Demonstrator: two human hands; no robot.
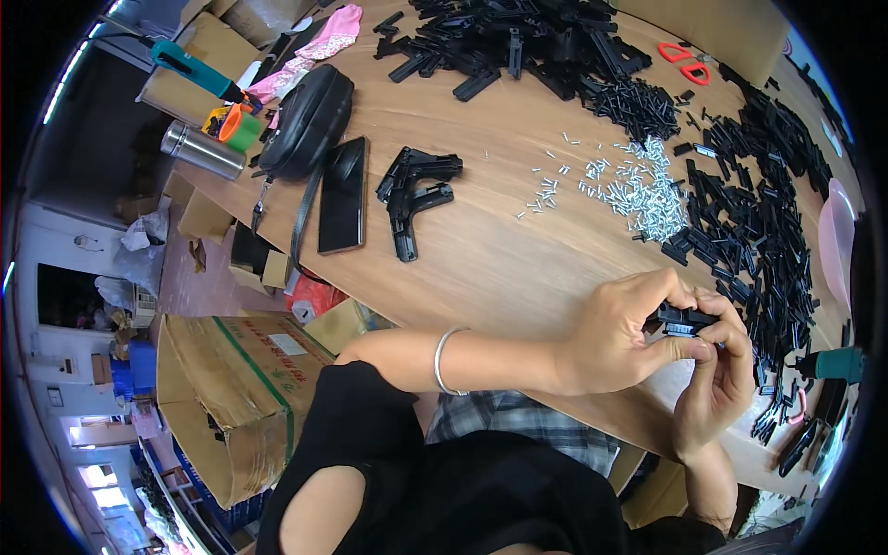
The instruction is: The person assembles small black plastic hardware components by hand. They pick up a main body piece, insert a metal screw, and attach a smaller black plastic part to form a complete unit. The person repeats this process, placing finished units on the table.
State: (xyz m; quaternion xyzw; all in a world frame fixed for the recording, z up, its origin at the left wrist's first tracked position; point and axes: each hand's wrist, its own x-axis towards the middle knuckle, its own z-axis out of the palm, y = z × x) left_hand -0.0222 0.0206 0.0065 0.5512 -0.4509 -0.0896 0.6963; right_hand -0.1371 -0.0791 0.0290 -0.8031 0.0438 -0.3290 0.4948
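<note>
Both my hands meet over the table's near right side, fingers closed around a small black plastic part (682,318). My left hand (606,338) reaches in from the left, pinching it with thumb and fingertips. From below, my right hand (720,379) grips its other end. A pale or shiny strip shows on the part; the fingers hide the rest. Just beyond lies a heap of small silver screws (647,194). Many loose black plastic parts (754,250) spread along the right side. A black pistol-shaped piece (407,199) lies farther left, apart from my hands.
Black parts (518,46) are piled at the back, near red-handled scissors (684,64). A phone (342,196), black pouch (308,120) and steel flask (202,150) stand left. A teal power tool (832,364) lies right. A cardboard box (231,388) stands beside me.
</note>
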